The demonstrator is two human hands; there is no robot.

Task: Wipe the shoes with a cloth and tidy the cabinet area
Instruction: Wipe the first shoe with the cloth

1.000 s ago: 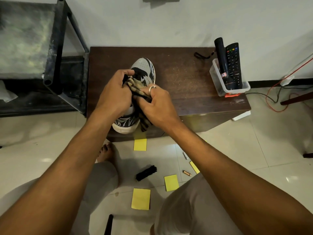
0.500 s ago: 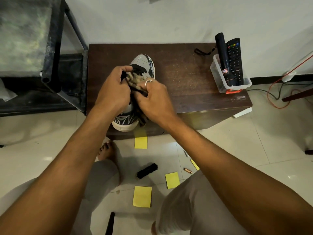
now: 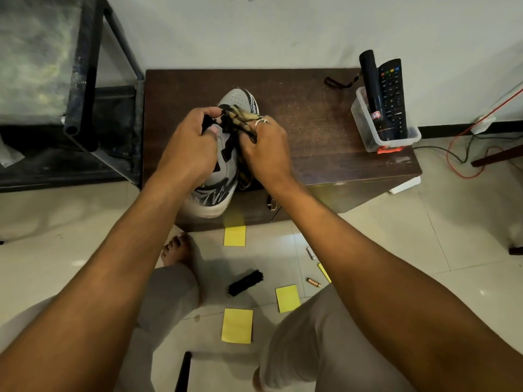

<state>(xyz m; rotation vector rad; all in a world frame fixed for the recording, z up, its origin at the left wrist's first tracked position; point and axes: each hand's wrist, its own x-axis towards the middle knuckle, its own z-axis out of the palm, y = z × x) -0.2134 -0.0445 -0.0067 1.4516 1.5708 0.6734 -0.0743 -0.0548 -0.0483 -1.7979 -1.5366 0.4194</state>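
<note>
A grey, black and white sneaker (image 3: 218, 190) lies on the dark wooden cabinet top (image 3: 311, 114), its heel hanging over the front edge. My left hand (image 3: 189, 148) grips the shoe's upper, fingers curled round the tongue area. My right hand (image 3: 264, 149), with a ring on one finger, clutches a tan and black striped cloth (image 3: 243, 123) and presses it against the shoe's right side near the laces. The hands hide most of the shoe's middle.
A clear plastic bin (image 3: 382, 131) with a black flashlight and a remote stands at the cabinet's right end. Yellow sticky notes (image 3: 237, 325), a black brush (image 3: 245, 282) and batteries (image 3: 313, 282) lie on the tiled floor. A dark metal rack (image 3: 85, 80) stands left. Cables (image 3: 464, 157) trail right.
My right hand has slid the cloth up the shoe towards the toe. The left hand has kept its grip on the shoe.
</note>
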